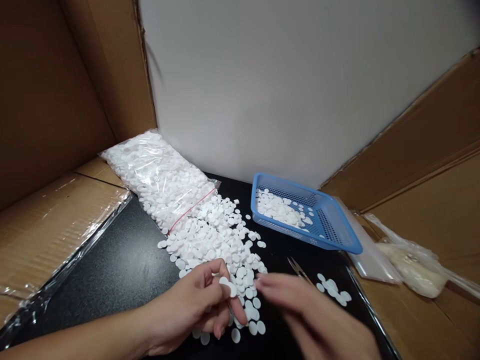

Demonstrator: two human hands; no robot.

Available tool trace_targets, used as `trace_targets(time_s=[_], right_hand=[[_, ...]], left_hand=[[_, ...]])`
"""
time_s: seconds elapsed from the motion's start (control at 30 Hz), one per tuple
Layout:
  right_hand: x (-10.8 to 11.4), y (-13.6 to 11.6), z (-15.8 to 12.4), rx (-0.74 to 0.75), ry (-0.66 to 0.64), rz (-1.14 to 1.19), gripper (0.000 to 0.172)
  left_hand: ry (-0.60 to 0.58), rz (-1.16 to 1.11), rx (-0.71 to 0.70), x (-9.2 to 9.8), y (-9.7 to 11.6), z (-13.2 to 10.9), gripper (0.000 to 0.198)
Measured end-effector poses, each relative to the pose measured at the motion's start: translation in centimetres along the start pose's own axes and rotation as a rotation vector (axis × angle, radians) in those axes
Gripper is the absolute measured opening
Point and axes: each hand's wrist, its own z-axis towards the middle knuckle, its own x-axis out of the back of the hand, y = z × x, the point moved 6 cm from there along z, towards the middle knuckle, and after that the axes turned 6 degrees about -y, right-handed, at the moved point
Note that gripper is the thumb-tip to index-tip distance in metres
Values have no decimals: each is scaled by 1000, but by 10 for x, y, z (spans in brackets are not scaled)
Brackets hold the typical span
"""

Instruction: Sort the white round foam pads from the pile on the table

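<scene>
Left hand: left hand (191, 302) over the near end of the pile; thumb and forefinger pinched on a couple of small flat round white discs (228, 287), other fingers loosely bent.
Right hand: right hand (318, 317) toward the near right edge of the table, blurred; fingers fairly straight and together, tips beside the pile. Cannot tell whether it holds anything.
Table: black speckled table (129, 255), bare surface visible along its left part.
Loose discs: broad heap of loose white discs (213, 242) down the middle of the table, from the bag's mouth toward the near edge, thinning to strays.
Bag: clear plastic bag packed with white discs (157, 172), red line across its mouth, lying at the far left corner and partly over the brown cardboard (56, 215) at the left edge.
Basket: blue perforated plastic basket (307, 237) near the far right corner; discs (279, 207) gathered in its left half, much of the right floor bare.
Side group: small cluster of white discs (333, 289) near the right edge, apart from heap and basket.
Tool: pointed metal tool (298, 269) between basket and right hand, partly hidden; type uncertain.
Progress: a modest share sits in the basket; the heap and well-filled bag hold far more. Judged an early stage; the pinched discs are not yet set down.
</scene>
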Motion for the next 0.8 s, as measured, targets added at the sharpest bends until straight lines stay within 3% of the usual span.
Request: trace_targets(time_s=[0.1, 0.17, 0.3, 0.4, 0.57, 0.63, 0.7, 0.8], right_hand=[[37, 50, -6, -182, 149, -413, 9], [49, 83, -10, -274, 97, -608, 10], [56, 122, -22, -454, -56, -588, 12], [53, 112, -21, -449, -90, -488, 9], [39, 61, -7, -313, 88, -291, 21], [20, 43, -3, -221, 28, -235, 21], [-3, 28, -1, -66, -82, -213, 35], [-23, 15, -3, 92, -110, -197, 46]], left_hand=[[-1, 38, -7, -1, 3, -1, 28], [-2, 34, 5, -2, 4, -2, 31], [-19, 42, 30, -1, 2, -2, 32], [-7, 48, 40, 2, 1, -2, 32], [16, 66, 42, 3, 1, 2, 31], [28, 54, 41, 3, 1, 4, 28], [41, 40, 47, 4, 1, 6, 24], [41, 37, 65, 4, 0, 7, 17]])
